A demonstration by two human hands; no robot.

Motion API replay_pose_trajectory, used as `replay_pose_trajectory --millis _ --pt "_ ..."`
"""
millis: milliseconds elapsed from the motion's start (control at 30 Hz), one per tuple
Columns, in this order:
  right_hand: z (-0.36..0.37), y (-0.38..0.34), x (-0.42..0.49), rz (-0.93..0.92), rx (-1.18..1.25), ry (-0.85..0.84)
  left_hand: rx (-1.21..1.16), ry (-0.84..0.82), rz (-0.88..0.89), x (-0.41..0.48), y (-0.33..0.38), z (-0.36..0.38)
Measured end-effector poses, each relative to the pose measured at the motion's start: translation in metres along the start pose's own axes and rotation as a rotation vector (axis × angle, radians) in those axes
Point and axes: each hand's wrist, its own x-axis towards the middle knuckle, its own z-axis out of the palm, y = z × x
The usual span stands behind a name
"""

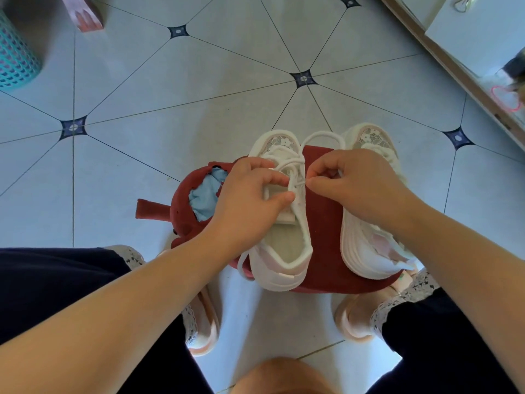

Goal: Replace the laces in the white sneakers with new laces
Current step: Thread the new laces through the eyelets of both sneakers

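Both clamped: left hand grips the sneaker overhanging the near edge of the stool, right hand pinches its lace.

The left sneaker lies on the stool, at 9 o'clock of the right sneaker. The left hand and right hand meet over its lace. At 10 o'clock, a basket stands on the floor.

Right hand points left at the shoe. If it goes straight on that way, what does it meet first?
The right hand, pinching the lace, would first meet the eyelet edge of the sneaker, nearly touching. Just beyond sit fingers of the left hand; depth is unclear.
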Motion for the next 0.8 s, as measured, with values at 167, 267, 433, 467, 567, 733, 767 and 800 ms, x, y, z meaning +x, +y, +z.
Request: replay_pose_trajectory --millis 167,267,433,467,567,733,767,800 --pt "0.002 0.0 0.0 0.033 0.075 0.001 -0.03 0.002 0.0 0.001 -0.001 -0.002" --pt "0.004 -0.002 -0.001 0.017 0.003 -0.003 -0.054 0.015 0.024 0.0 0.0 -0.001" --pt "0.008 0.001 0.0 0.061 0.16 -0.012 -0.001 0.082 0.022 0.003 0.0 0.004" --pt "0.008 0.002 0.0 0.073 0.188 -0.011 0.045 0.088 0.035 0.004 0.0 0.005" --pt "0.01 0.001 -0.002 0.075 0.191 0.01 0.195 0.109 0.096 0.007 -0.001 0.008" --pt "0.007 -0.01 -0.011 0.012 0.132 -0.004 0.347 0.138 0.185 0.007 0.003 0.007" --pt "0.008 -0.01 -0.014 -0.021 0.07 -0.011 0.366 0.145 0.212 0.007 0.004 0.007" --pt "0.011 -0.01 -0.015 -0.054 -0.016 0.007 0.396 0.162 0.261 0.007 0.003 0.005"
